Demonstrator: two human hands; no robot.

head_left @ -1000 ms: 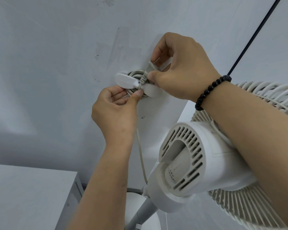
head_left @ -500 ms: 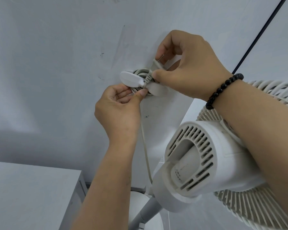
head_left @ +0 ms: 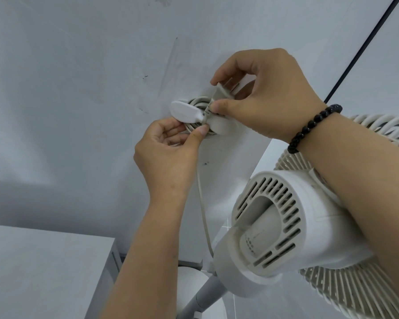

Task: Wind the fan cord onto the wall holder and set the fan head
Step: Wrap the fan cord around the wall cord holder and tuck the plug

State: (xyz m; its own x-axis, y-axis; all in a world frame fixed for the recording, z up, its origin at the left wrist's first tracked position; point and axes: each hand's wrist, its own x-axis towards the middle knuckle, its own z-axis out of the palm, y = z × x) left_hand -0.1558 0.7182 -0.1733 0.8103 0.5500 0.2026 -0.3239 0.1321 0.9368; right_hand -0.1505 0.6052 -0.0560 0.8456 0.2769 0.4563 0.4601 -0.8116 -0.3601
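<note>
A white wall holder sticks out from the pale wall, with several turns of grey-white cord wound behind its two flaps. My right hand pinches the white plug just above the holder. My left hand is below it, thumb tip pressed against the cord end at the slot between the flaps. One strand of cord hangs straight down to the white fan head, whose motor housing faces me under my right forearm.
A white cabinet top lies at the lower left. The fan's grey pole and round base show at the bottom. A black cable runs diagonally up the wall at the upper right. The fan grille fills the lower right.
Both hands keep their hold at the holder. The plug has tipped up a little and my left thumb sits closer to the slot. The camera shifted slightly.
</note>
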